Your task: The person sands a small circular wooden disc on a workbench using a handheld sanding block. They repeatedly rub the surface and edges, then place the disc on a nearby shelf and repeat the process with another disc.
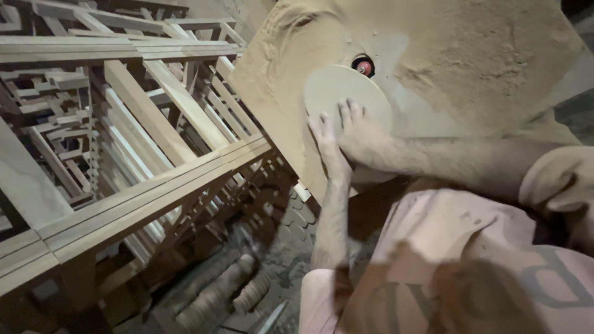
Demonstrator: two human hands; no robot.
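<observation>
A round, pale wooden disc lies flat on a sawdust-covered machine table. Its far edge sits right against a small red and black spindle that sticks up from the table. My left hand presses on the disc's near left edge with fingers stretched out. My right hand lies beside it, fingers spread flat on the disc's near part. The two hands touch each other. Both are coated in fine dust and cover the disc's near rim.
Tall wooden lattice frames stand stacked along the left, close to the table's edge. Turned wooden posts lie on the dusty floor below. Thick sawdust piles cover the table's far right.
</observation>
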